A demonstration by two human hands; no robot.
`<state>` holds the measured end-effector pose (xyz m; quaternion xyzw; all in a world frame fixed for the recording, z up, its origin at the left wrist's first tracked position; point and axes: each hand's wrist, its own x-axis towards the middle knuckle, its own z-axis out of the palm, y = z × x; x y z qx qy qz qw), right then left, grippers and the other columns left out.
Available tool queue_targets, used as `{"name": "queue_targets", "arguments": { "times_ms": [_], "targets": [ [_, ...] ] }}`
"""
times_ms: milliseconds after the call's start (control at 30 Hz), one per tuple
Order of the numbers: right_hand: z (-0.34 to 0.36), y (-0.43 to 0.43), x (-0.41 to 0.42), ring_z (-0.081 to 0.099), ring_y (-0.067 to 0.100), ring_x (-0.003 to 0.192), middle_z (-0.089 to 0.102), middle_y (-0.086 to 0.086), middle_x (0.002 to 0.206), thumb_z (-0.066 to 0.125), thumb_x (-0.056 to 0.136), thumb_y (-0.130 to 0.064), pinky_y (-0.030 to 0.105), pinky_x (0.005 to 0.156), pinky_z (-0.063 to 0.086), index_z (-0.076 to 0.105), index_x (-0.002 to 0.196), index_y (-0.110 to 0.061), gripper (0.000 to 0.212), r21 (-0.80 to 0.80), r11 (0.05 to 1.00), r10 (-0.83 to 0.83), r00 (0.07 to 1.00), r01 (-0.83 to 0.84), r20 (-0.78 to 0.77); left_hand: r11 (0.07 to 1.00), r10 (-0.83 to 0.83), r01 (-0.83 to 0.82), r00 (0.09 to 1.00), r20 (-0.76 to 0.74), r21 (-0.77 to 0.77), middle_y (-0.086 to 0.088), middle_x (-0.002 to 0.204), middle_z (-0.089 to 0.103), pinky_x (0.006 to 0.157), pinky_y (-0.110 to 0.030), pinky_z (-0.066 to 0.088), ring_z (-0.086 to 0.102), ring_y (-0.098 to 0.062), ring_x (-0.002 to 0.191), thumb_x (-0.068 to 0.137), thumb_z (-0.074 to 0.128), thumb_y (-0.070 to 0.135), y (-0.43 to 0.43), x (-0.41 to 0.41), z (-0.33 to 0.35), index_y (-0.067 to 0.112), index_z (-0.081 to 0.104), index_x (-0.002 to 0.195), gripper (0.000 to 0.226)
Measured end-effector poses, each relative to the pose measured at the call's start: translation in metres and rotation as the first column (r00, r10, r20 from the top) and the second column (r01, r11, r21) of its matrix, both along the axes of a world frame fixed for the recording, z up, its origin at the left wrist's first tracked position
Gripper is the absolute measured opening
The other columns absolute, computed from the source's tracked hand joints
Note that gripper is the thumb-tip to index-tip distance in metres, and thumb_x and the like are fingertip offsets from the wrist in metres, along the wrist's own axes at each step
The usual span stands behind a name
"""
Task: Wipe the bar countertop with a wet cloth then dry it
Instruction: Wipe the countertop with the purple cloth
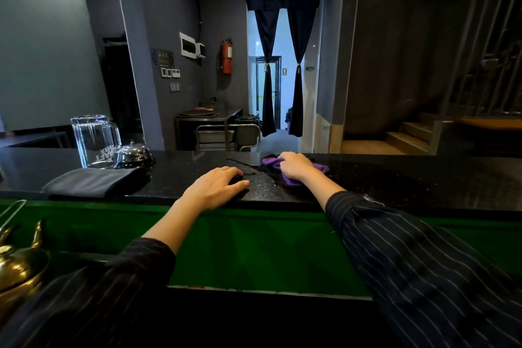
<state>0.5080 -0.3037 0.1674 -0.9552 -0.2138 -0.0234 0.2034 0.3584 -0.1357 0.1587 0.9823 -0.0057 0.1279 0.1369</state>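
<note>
Right now the right hand (295, 165) is closed around a bunched-up purple cloth (285, 171) and presses it down on the black worktop (395, 181), near the far edge and a little to the right of the middle. The left hand (219, 186) holds nothing; it lies flat and open on the near edge of the worktop, close beside the cloth but not touching it. Small water drops and a wet streak shine on the stone between the two hands, so the wet wiping looks to be going on, and the drying is not yet done. The cloth looks soft, light and floppy, and likely soggy, so it will squash and fold easily; gripping it from the top in a bunch, with the palm pushing down, should keep it from sliding away. A folded dark cloth (93, 182) lies on the left, next to a glass mug (94, 140) and a silver bell (132, 154), which look easy to knock.
</note>
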Motion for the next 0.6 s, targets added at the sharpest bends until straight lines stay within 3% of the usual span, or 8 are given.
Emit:
{"name": "queue_targets", "arguments": {
  "times_ms": [133,333,400,500,600],
  "targets": [
    [0.008,0.019,0.013,0.055,0.037,0.115,0.062,0.021,0.121,0.043,0.09,0.002,0.037,0.085,0.043,0.064,0.116,-0.002,0.034,0.17,0.985,-0.022,0.999,0.028,-0.037,0.997,-0.068,0.067,0.997,-0.031,-0.04,-0.001,0.136,0.057,0.104,-0.031,0.036,0.05,-0.019,0.125,0.098,0.042,0.032,0.026,0.002,0.004,0.022,0.055,0.13,0.036],
    [0.013,0.05,0.028,0.049,0.022,0.071,0.054,0.01,0.082,0.034,0.098,0.001,0.03,0.062,0.036,0.06,0.096,-0.01,0.028,0.373,0.927,0.104,0.98,-0.034,-0.168,0.999,-0.032,0.032,0.999,-0.002,-0.038,0.005,0.139,0.054,0.111,-0.03,0.033,0.047,-0.015,0.131,0.097,0.044,0.03,0.067,-0.001,0.0,0.033,0.055,0.13,0.034],
    [0.016,0.065,0.026,0.046,0.019,0.068,0.052,0.008,0.079,0.034,0.099,0.0,0.029,0.062,0.035,0.058,0.092,-0.01,0.027,0.378,0.923,0.153,0.969,-0.07,-0.194,0.999,-0.03,0.031,0.999,0.018,-0.014,0.005,0.138,0.055,0.11,-0.032,0.035,0.048,-0.016,0.129,0.097,0.044,0.03,0.066,0.002,-0.002,0.034,0.055,0.129,0.035],
    [0.018,0.088,0.026,0.049,0.024,0.084,0.053,0.009,0.086,0.035,0.099,-0.003,0.034,0.072,0.037,0.057,0.102,-0.009,0.024,0.327,0.936,0.198,0.961,-0.127,-0.192,1.0,-0.018,0.018,0.999,0.045,-0.006,0.003,0.135,0.058,0.107,-0.033,0.039,0.052,-0.018,0.125,0.096,0.044,0.028,0.068,0.003,-0.003,0.035,0.057,0.127,0.035],
    [0.02,0.099,0.024,0.049,0.019,0.081,0.055,0.007,0.089,0.034,0.101,-0.007,0.031,0.07,0.037,0.06,0.119,-0.004,0.031,0.279,0.942,0.241,0.955,-0.186,-0.175,1.0,-0.008,0.007,0.997,0.077,0.018,-0.001,0.128,0.064,0.098,-0.032,0.045,0.06,-0.019,0.113,0.094,0.043,0.026,0.068,0.005,-0.004,0.036,0.059,0.125,0.036]
  ]
}}
